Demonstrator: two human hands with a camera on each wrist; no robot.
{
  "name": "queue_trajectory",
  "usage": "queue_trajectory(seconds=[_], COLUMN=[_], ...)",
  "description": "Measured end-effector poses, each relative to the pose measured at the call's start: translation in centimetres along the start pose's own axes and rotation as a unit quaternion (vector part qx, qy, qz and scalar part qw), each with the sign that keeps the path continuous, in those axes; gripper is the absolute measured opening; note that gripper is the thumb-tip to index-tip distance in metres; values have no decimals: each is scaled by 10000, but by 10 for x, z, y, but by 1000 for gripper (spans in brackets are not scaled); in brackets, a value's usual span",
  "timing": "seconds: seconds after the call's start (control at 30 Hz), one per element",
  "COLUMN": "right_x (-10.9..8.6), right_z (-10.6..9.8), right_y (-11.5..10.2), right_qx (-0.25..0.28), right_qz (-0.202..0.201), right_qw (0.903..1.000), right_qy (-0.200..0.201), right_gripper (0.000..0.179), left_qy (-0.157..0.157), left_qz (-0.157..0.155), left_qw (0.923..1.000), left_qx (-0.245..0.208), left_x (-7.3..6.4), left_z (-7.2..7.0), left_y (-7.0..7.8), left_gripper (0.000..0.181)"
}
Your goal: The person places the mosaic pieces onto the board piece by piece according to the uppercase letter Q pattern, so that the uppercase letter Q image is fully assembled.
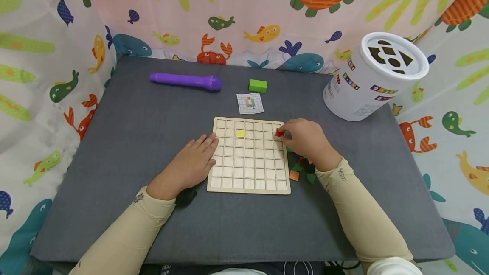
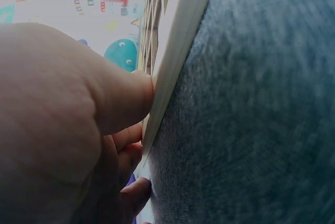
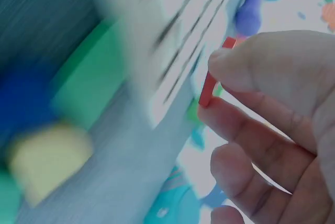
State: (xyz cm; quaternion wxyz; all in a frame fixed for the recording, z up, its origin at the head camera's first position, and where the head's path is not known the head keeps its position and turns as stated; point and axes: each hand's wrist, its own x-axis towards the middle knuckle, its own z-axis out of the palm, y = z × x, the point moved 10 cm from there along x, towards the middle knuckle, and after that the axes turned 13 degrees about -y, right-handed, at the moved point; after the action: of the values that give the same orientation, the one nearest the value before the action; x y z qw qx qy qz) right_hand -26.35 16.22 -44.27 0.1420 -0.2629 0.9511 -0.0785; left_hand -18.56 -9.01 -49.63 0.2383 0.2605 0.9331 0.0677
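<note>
A square wooden grid board (image 1: 244, 162) lies on the grey table, with one yellow tile (image 1: 240, 133) in a cell of its upper part. My left hand (image 1: 191, 162) rests at the board's left edge, fingers extended, thumb against the wooden side in the left wrist view. Over the board's upper right edge, my right hand (image 1: 307, 141) pinches a small flat red tile (image 3: 210, 80) between thumb and index finger. Several loose coloured pieces (image 1: 294, 175), orange, green and others, lie right of the board, partly hidden under my right forearm.
Behind the board lie a small pattern card (image 1: 250, 103) and a green block (image 1: 258, 85). A purple microphone-shaped stick (image 1: 185, 80) is at the back left. A white tub (image 1: 355, 88) with shaped holes in its lid (image 1: 416, 60) stands at the back right.
</note>
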Motion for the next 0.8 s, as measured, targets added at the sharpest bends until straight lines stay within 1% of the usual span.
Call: queue_trajectory(seconds=[0.1, 0.17, 0.33, 0.47, 0.57, 0.7, 0.8], right_x=[12, 20, 38, 49, 54, 59, 58], right_z=[-2, 0, 12, 22, 25, 22, 21], right_y=[-28, -42, -61, -70, -73, -75, -75], right_qx=[-94, -124, -185, -259, -391, -519, -481], right_qz=[-396, -595, -782, -835, -797, -821, -912], right_qw=[9992, 9981, 9967, 9957, 9954, 9949, 9945], right_qy=[28, 20, -118, -297, -361, -260, -200], right_gripper=[19, 18, 17, 16, 15, 14, 14], left_qy=[-46, -48, -16, -52, -71, 1, -6], left_qz=[-47, -51, 1, 35, 48, 31, 21], left_qw=[10000, 10000, 10000, 9999, 9999, 10000, 10000], left_qx=[-16, -48, -87, -130, -59, 72, 83], left_x=[-1, -1, -2, -2, -2, -2, -1], left_z=[0, 0, 1, 4, 5, 2, 0], left_y=[-2, -2, -2, -2, -2, -4, -3], left_gripper=[66, 66, 65, 65, 65, 65, 65])
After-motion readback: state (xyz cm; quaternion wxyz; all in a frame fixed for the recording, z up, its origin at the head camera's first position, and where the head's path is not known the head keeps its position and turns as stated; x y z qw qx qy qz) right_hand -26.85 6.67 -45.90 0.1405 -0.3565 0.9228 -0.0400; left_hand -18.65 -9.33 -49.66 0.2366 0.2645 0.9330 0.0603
